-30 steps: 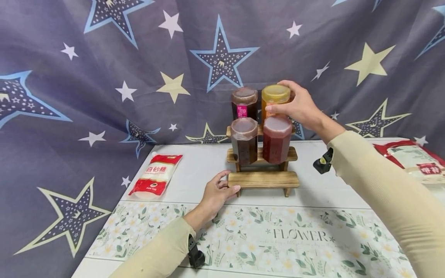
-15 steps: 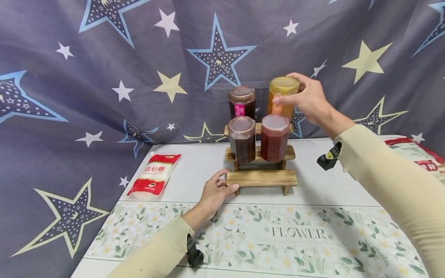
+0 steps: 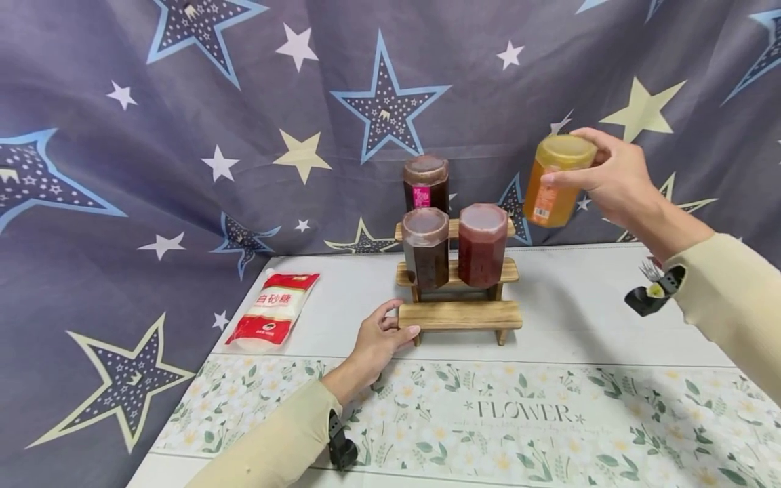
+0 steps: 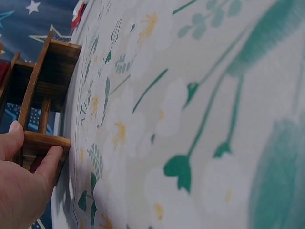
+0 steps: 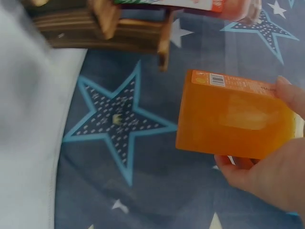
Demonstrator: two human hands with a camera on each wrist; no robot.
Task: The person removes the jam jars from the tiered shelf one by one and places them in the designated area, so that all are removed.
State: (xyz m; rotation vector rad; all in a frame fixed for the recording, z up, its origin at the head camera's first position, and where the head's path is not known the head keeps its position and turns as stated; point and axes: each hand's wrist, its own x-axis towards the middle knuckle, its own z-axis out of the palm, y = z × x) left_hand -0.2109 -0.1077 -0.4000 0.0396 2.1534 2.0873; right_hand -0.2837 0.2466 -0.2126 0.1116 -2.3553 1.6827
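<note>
My right hand (image 3: 616, 173) holds a jar of orange-yellow contents (image 3: 552, 196) by its upper part, in the air right of a stepped wooden rack (image 3: 460, 315). The jar tilts slightly; its barcode label shows in the right wrist view, where the jar (image 5: 233, 117) lies sideways. My left hand (image 3: 378, 346) grips the left end of the rack's lowest step, thumb in front; the left wrist view shows the fingers on the rack's end (image 4: 47, 139). On the middle step stand a dark brown jar (image 3: 427, 254) and a red jar (image 3: 482, 251). A dark jar with a pink label (image 3: 426, 183) stands on the top step.
A red and white bag of sugar (image 3: 272, 312) lies on the table left of the rack. A floral cloth strip (image 3: 525, 434) runs along the table's front. Behind hangs a star-patterned curtain (image 3: 342, 54).
My right hand has lifted the orange-yellow jar off the rack's top step and carried it to the right. My left hand stays on the lowest step.
</note>
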